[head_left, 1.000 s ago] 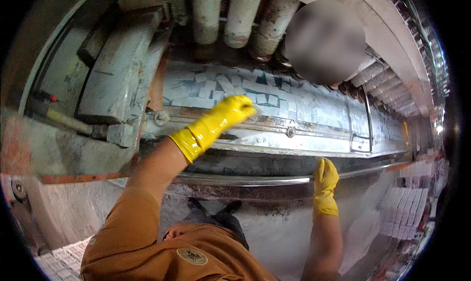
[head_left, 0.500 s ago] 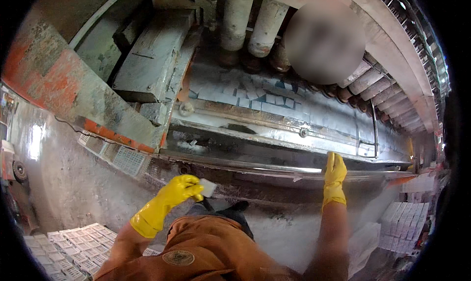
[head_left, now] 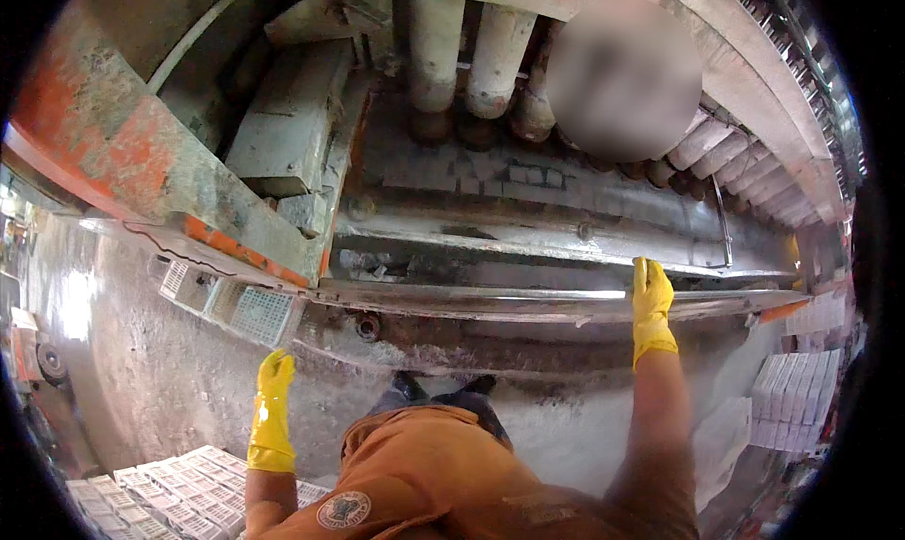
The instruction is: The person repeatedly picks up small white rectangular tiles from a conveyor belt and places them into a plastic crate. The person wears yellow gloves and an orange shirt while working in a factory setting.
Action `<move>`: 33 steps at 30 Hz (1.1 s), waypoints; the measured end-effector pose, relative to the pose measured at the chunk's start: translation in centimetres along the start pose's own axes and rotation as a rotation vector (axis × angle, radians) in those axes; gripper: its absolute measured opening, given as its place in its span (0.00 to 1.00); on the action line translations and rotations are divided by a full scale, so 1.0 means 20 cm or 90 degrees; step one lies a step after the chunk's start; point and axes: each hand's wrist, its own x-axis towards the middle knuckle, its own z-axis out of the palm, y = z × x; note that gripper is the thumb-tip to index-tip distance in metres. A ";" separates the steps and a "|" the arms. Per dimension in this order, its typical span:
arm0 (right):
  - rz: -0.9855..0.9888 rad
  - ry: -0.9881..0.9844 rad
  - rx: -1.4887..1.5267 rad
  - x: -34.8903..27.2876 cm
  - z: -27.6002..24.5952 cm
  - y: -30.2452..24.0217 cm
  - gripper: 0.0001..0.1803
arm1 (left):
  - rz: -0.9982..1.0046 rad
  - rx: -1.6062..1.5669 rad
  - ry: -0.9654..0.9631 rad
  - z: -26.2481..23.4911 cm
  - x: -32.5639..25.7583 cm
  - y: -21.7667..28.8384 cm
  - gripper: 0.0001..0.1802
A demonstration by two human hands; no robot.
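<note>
My left hand (head_left: 272, 416), in a yellow rubber glove, is raised at the lower left beside the floor baskets. Its fingers stretch upward, and no tile shows in it. My right hand (head_left: 652, 304), gloved the same way, is at the machine's front edge, its fingers bent together over the long metal rail (head_left: 490, 295). What may lie under those fingers is hidden. Beyond the rail, several flat grey square pieces (head_left: 535, 175) lie on the wet machine bed (head_left: 405, 163).
Thick upright cylinders (head_left: 436, 59) stand over the bed. White plastic baskets (head_left: 259, 314) sit on the floor at left. Stacked white slotted blocks (head_left: 179, 483) are at lower left, more stacks (head_left: 794, 399) at right. An orange-grey beam (head_left: 141, 154) crosses the left side.
My left hand has swung left and away from my body; the small pale square tile it held no longer shows. My right hand stays at the rail. The view has shifted slightly.
</note>
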 end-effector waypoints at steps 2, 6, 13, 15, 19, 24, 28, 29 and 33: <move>-0.023 0.033 -0.018 0.00 -0.07 0.03 0.24 | 0.186 0.177 -0.009 0.38 -0.10 0.24 0.23; -0.014 0.049 0.014 -0.04 -0.05 0.03 0.23 | 0.541 0.418 -0.056 0.83 -0.47 1.01 0.21; -0.002 0.015 -0.007 0.04 -0.02 -0.01 0.20 | 0.735 0.444 -0.117 1.15 -0.34 1.62 0.23; -0.025 0.036 -0.015 0.12 -0.01 -0.07 0.20 | 0.693 0.437 -0.127 1.23 -0.15 1.72 0.23; -0.060 0.067 0.002 0.17 0.02 -0.13 0.19 | 0.581 0.497 -0.097 1.37 0.02 1.66 0.26; -0.068 0.072 0.019 0.23 0.03 -0.08 0.18 | 0.556 0.564 -0.087 1.47 0.06 1.67 0.28; -0.084 0.091 -0.025 0.34 0.06 -0.06 0.17 | 0.483 0.600 -0.131 1.54 0.15 1.79 0.29; -0.070 0.079 -0.025 0.37 0.06 -0.07 0.17 | 0.467 0.610 -0.139 1.55 0.17 1.82 0.29; -0.051 0.057 0.009 0.48 0.08 -0.14 0.17 | 0.429 0.625 -0.182 1.59 0.25 1.92 0.31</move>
